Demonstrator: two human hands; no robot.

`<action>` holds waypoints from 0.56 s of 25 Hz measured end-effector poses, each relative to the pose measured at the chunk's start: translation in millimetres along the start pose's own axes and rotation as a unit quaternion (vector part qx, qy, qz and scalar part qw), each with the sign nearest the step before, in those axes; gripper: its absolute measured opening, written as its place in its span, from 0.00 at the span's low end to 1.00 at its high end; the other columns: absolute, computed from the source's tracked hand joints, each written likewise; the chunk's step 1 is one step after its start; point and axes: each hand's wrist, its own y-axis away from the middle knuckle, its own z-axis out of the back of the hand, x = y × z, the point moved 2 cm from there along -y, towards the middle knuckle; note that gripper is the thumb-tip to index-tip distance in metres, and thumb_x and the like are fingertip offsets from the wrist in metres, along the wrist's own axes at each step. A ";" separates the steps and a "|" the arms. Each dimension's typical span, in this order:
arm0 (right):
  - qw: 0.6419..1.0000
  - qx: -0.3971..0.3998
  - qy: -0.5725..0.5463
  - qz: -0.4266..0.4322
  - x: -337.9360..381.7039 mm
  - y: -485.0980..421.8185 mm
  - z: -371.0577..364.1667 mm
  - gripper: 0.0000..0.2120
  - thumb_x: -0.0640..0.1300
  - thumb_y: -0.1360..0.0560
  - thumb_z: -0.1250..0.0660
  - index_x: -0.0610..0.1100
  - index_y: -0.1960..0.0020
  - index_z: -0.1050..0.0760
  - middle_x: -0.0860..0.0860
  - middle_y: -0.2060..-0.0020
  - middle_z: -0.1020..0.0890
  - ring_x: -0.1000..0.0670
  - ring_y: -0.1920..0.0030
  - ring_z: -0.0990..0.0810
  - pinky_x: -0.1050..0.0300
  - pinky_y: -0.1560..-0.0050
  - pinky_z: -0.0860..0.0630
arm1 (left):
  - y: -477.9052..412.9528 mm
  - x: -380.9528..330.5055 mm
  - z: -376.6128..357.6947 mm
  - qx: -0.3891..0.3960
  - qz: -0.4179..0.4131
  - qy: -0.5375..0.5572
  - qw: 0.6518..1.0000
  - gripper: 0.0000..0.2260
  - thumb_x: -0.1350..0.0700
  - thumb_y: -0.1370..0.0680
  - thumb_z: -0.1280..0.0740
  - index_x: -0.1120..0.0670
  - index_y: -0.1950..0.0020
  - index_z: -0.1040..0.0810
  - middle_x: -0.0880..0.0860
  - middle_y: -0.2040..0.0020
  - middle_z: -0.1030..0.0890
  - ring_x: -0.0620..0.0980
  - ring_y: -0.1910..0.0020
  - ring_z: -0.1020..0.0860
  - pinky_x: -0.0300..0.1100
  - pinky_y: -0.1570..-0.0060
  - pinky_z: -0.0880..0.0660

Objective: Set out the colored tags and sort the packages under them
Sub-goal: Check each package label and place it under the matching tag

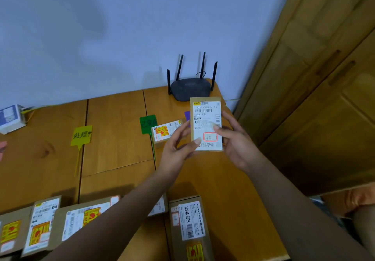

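Both hands hold a small cardboard package (206, 116) upright above the table, its white shipping label facing me. My left hand (178, 149) pinches its lower left edge; my right hand (235, 138) grips its right side with the thumb on the label. A yellow tag (82, 134) with black writing lies at left centre, a green tag (148, 123) to its right, and a purple tag (187, 116) peeks out behind the held package. Another small package (165, 131) lies just right of the green tag. A pink tag (3, 147) shows at the left edge.
Several labelled packages (42, 226) lie in a row along the table's near edge, one more (190, 226) at bottom centre. A black router (190, 89) sits at the back right corner, a white box (11, 117) at the far left. Wooden cabinet doors (314, 98) stand right.
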 end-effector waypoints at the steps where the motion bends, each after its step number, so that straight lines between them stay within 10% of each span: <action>1: 1.000 -0.020 -0.001 0.009 1.5 0.4 0.8 0.34 0.39 0.20 0.29 0.59 0.20 0.37 0.49 0.34 0.16 0.43 0.37 0.15 0.38 0.36 0.19 | 0.3 -1.5 -0.1 0.006 0.004 -0.010 1.000 0.26 0.59 0.21 0.26 0.43 0.25 0.25 0.46 0.33 0.16 0.52 0.39 0.15 0.45 0.50 0.15; 7: 0.989 -0.144 0.018 0.018 0.7 -6.5 39.0 0.22 0.44 0.20 0.28 0.52 0.27 0.27 0.48 0.39 0.14 0.47 0.43 0.12 0.53 0.53 0.13 | -35.6 -5.1 -10.0 0.057 0.040 -0.128 0.989 0.16 0.59 0.19 0.28 0.48 0.31 0.18 0.44 0.43 0.11 0.46 0.43 0.14 0.38 0.52 0.17; 11: 0.963 -0.252 -0.081 -0.055 -39.5 -23.9 78.3 0.21 0.42 0.18 0.29 0.41 0.29 0.30 0.40 0.37 0.17 0.39 0.37 0.17 0.35 0.41 0.17 | -68.2 28.9 -30.0 -0.051 0.111 -0.096 0.988 0.05 0.55 0.21 0.25 0.52 0.46 0.14 0.51 0.46 0.11 0.55 0.40 0.14 0.48 0.40 0.17; 14: 0.954 -0.283 -0.072 -0.071 -66.7 -51.1 98.1 0.19 0.42 0.20 0.28 0.40 0.32 0.29 0.39 0.38 0.18 0.39 0.38 0.17 0.33 0.39 0.18 | -90.5 68.7 -42.9 -0.054 0.141 -0.144 0.978 0.12 0.57 0.21 0.25 0.52 0.37 0.16 0.55 0.39 0.13 0.53 0.39 0.15 0.55 0.34 0.21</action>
